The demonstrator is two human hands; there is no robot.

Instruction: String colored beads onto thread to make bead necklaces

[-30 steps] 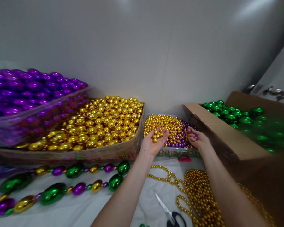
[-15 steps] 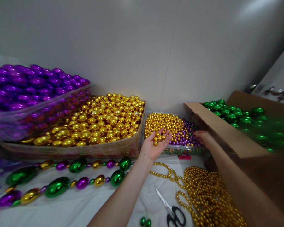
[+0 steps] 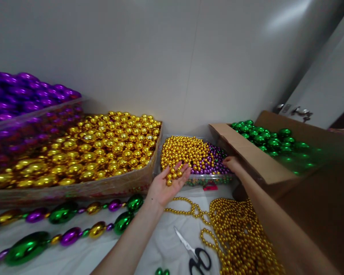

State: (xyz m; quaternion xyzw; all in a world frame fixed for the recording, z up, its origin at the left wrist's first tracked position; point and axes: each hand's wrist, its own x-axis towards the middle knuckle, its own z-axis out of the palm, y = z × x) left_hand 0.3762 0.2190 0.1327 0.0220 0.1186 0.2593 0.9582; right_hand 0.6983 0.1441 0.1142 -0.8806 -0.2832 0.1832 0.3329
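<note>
My left hand [image 3: 163, 191] is palm up in front of the clear plastic bin [image 3: 186, 178], cradling several small gold beads [image 3: 172, 176] on its palm and fingers. That bin holds small gold beads [image 3: 183, 151] on the left and small purple beads [image 3: 216, 156] on the right. At the bin's right end, my right hand [image 3: 232, 164] has its fingertips bent together at the purple beads; whatever they pinch is hidden. Below the hands lie scissors [image 3: 196, 254] with black handles and a heap of gold bead strands [image 3: 237, 233].
A carton [image 3: 143, 177] of large gold beads stands left, beside a clear bin [image 3: 46, 114] of large purple beads. Green beads [image 3: 263, 139] fill a cardboard box [image 3: 246, 152] on the right. A multicoloured garland [image 3: 71, 236] and two green beads [image 3: 162, 271] lie on white cloth.
The view has shifted right, so everything sits further left in the picture. My left hand still carries the gold beads, and my right hand remains at the purple beads.
</note>
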